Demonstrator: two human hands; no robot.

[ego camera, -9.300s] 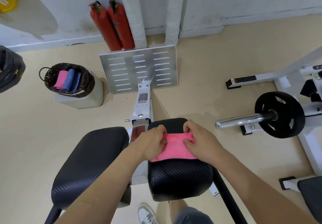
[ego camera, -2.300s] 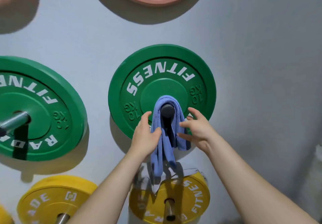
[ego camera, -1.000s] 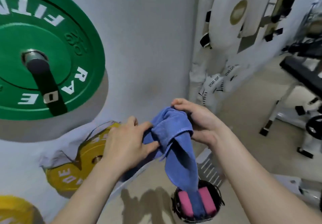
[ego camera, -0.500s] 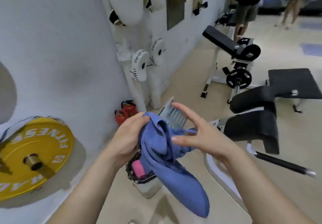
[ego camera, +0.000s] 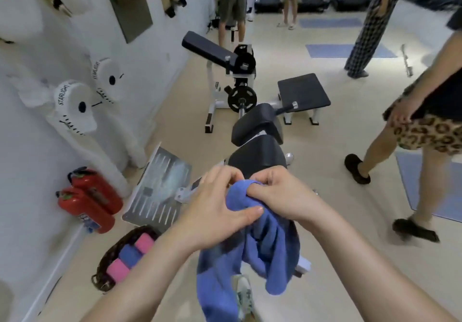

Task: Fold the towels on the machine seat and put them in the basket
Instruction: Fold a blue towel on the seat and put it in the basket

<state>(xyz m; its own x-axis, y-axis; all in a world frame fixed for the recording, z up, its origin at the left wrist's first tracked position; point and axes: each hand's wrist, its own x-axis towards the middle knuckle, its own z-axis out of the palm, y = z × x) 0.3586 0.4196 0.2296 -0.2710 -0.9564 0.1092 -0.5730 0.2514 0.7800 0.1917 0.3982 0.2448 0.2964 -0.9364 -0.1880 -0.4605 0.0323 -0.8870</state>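
I hold a blue towel (ego camera: 260, 246) bunched in front of me, above the floor. My left hand (ego camera: 215, 211) grips its upper left part, thumb pressed across the cloth. My right hand (ego camera: 280, 194) pinches the top edge beside it. The cloth hangs down in loose folds between my forearms. The dark wicker basket (ego camera: 105, 261) stands on the floor at the lower left, holding rolled pink and blue towels (ego camera: 130, 254). The black padded machine seat (ego camera: 257, 159) lies just beyond my hands, bare.
Two red fire extinguishers (ego camera: 87, 201) lean by the white wall at left. A slotted metal footplate (ego camera: 160, 186) lies before the seat. Another bench machine (ego camera: 232, 66) stands further off. A person (ego camera: 412, 131) walks past at right; others stand far back.
My view has swung right and down from the wall to the machine. Both hands have closed together on the towel's top, and the person at right has come into view.
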